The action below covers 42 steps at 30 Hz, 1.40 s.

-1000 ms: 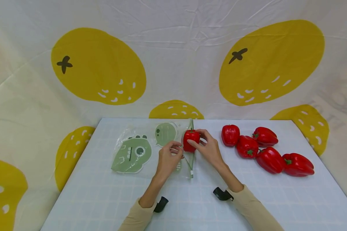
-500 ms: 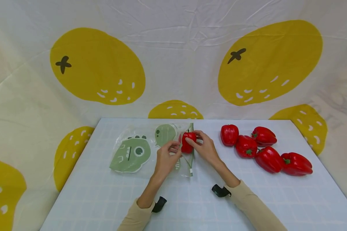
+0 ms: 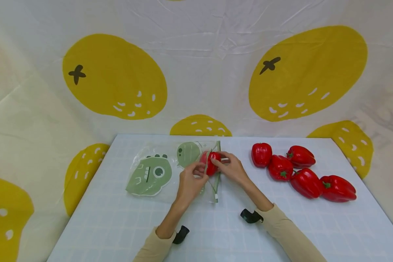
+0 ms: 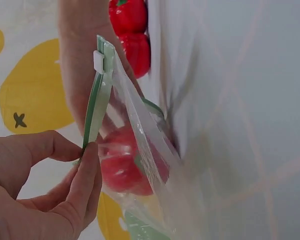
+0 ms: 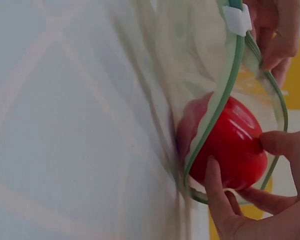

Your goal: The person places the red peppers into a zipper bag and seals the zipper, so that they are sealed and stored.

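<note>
A clear zip bag (image 3: 173, 194) with green dinosaur prints lies flat on the table, its green-edged mouth facing right. My left hand (image 3: 190, 180) pinches the upper edge of that mouth between thumb and fingers, as the left wrist view confirms. In the bag's mouth sits a red bell pepper (image 5: 235, 145), partly inside and partly out. My right hand (image 3: 232, 167) holds the pepper's outer end with thumb and fingertips. A white slider (image 5: 237, 20) is at one end of the zip in the right wrist view.
Several more red bell peppers (image 3: 280, 167) lie grouped on the right of the white checked table (image 3: 118, 225). Behind the table hangs a pale cloth (image 3: 206, 72) with yellow fruit prints. Both wrists wear black camera mounts (image 3: 251, 216).
The pepper has moved left, from in front of the bag's mouth to partway inside it. My right hand has followed it, while my left hand has kept its pinch on the bag's edge.
</note>
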Tool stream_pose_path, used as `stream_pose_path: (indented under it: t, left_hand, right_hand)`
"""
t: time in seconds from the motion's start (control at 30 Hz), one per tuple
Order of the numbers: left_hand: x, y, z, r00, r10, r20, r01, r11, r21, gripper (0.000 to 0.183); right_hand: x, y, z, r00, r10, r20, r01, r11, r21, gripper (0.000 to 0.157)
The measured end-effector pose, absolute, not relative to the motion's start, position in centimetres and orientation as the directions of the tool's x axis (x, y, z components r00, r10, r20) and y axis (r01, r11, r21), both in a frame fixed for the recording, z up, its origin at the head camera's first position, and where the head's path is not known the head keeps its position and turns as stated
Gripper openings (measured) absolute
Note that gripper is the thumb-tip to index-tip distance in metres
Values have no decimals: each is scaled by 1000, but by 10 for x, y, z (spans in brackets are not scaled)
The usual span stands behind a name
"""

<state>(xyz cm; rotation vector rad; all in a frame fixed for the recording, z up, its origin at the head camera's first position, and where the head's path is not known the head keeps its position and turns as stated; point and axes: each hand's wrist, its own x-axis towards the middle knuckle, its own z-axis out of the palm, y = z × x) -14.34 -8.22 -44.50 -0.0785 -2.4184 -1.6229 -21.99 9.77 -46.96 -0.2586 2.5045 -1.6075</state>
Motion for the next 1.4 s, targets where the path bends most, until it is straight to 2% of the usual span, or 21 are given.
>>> stream_pose_path:
  t: [0.3, 0.6, 0.9, 1.23, 1.4]
  left_hand:
    - [-140, -79, -451, -968, -134, 210, 141, 401, 905, 12]
    - [-138, -78, -453, -959, -130, 253, 176, 429, 886, 12]
    - [-138, -78, -454, -943, -129, 306, 226, 429, 874, 20]
    - [-139, -77, -454, -937, -93, 336, 274, 400, 874, 21]
    - [-139, -79, -453, -938, -78, 339, 283, 396, 874, 22]
  right_hand:
    - [-222, 100, -473, -954, -297, -45, -72, 372, -926, 59]
    - [-226, 95, -477, -959, -280, -29, -91, 404, -910, 55]
    - [-228, 86, -478, -953, -300, -27, -88, 363, -927, 57]
    - [-232, 75, -476, -939, -344, 14, -128, 311, -942, 41]
    - [-235, 68, -474, -948, -318, 11, -122, 334, -935, 43]
